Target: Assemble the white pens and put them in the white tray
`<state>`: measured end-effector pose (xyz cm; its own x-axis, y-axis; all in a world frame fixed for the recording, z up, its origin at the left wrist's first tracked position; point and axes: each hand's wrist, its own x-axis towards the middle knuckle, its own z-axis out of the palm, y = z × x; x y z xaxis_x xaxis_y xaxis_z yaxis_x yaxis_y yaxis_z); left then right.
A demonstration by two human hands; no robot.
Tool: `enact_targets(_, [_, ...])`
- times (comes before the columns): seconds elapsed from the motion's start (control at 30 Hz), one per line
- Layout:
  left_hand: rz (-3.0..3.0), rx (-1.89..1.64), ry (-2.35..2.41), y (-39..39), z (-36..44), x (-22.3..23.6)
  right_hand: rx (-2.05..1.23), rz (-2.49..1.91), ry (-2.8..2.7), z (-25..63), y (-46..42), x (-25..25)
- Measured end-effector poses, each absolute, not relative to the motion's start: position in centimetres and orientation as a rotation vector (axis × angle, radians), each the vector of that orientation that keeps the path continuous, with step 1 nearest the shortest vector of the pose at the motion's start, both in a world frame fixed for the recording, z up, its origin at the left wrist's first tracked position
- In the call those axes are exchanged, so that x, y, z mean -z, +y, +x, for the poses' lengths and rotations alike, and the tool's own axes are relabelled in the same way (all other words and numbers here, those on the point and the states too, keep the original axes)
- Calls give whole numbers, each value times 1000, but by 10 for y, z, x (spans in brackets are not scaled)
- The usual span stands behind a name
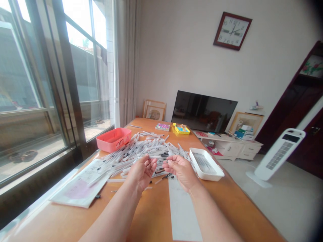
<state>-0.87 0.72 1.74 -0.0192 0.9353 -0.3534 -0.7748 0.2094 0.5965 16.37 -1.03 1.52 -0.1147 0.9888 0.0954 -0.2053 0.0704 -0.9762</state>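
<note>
Pen barrels [148,147], pale and translucent, many with dark ends: heaped in a broad pile on the table [146,222], straight ahead of the left hand [143,171] and the right hand [181,169], spreading right up to the fingertips. Long axes mixed: at the left of the pile mostly slanting from near left to far right, elsewhere crossing at various angles. Left: over the near edge of the pile, palm turned inward, with fingers loosely curled and thumb near forefinger. Just at those fingertips, a pale barrel piece [155,157], long axis crosswise, pointing toward the opposite hand; impossible to say whether pinched or merely lying behind. Right: roughly level with the left and a short gap away, with thumb and forefinger drawn close together, perhaps around something small and dark; too blurred to confirm a hold. Key relation, as judged: the crosswise line between the two sets of fingertips, with the pale piece roughly along it and nearer to the left. Also noted: white tray [210,176] with thin dark refills [202,161] inside, to the right of the right hand; red box [108,145] farther off at left, beside the pile; white paper strip [183,208] beneath the right wrist.
</note>
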Motion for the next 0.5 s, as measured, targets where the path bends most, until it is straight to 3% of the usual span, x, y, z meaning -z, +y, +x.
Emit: enact_targets(0.5, [265,-1377,813,7,-4,-15,-1212,-918,-1177,157,-11,-16])
